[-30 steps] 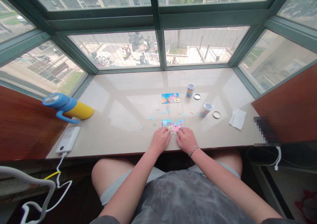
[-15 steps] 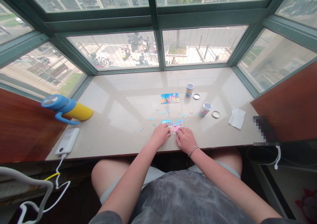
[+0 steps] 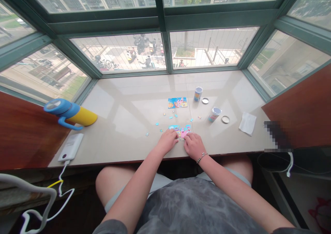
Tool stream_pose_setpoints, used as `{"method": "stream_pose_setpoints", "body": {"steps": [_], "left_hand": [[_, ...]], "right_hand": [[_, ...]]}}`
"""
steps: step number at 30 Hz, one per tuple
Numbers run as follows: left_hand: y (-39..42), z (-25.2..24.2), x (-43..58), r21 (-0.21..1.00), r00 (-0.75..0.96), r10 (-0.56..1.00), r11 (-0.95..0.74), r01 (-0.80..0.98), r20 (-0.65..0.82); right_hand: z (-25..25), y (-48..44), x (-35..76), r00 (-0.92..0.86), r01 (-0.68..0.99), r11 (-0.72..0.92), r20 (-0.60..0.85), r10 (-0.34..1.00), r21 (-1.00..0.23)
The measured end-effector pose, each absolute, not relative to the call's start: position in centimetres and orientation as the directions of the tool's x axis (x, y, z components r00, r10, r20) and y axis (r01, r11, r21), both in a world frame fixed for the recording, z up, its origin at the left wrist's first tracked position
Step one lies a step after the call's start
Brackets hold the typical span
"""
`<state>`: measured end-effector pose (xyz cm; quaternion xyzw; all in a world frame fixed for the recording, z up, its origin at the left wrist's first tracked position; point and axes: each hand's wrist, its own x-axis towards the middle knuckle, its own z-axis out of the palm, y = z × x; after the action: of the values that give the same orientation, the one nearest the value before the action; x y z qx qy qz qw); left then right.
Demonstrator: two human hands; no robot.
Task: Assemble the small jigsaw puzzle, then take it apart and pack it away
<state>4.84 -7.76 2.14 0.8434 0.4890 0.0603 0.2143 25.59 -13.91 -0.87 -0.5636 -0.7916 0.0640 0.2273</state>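
Note:
A partly joined jigsaw puzzle (image 3: 184,132), blue and pink with cartoon figures, lies flat near the table's front edge. My left hand (image 3: 168,140) rests at its left side, fingers curled against the puzzle and covering that corner. From the lower right, my right hand (image 3: 193,145) grips the puzzle's edge with bent fingers; a bracelet (image 3: 201,157) circles that wrist. Loose puzzle pieces (image 3: 157,124) lie scattered to the left and beyond, with another piece (image 3: 191,120) just past the puzzle. Farther back sits a picture card (image 3: 177,103) in similar colours.
Right of the card stand two small cans (image 3: 198,94) with their lids (image 3: 225,119) beside them. A white tissue (image 3: 247,123) lies farther right. A yellow and blue bottle (image 3: 74,114) lies at the left, near a white power bank (image 3: 70,147) with a cable. Windows enclose the table.

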Motion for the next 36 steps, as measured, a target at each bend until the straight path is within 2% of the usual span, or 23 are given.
{"method": "stream_pose_setpoints", "body": {"steps": [5,15,27,36], "left_hand": [[-7.74,2.11,4.76,0.427,0.524,0.843,-0.433,0.794,-0.119],[-7.62,2.42,4.74,0.337,0.525,0.842,-0.463,0.82,-0.121],[-7.78,2.21,4.78,0.383,0.53,0.841,-0.457,0.802,-0.107],[-7.9,2.43,5.21,0.34,0.539,0.835,-0.478,0.81,-0.112]], "right_hand": [[-0.84,-13.91,25.61,-0.26,0.861,0.358,0.293,0.92,-0.361],[-0.7,-13.94,25.51,-0.261,0.872,0.349,0.278,0.925,-0.342],[-0.8,-13.93,25.59,-0.261,0.868,0.355,0.29,0.921,-0.347],[-0.72,-13.9,25.56,-0.258,0.867,0.352,0.286,0.923,-0.353]]}}
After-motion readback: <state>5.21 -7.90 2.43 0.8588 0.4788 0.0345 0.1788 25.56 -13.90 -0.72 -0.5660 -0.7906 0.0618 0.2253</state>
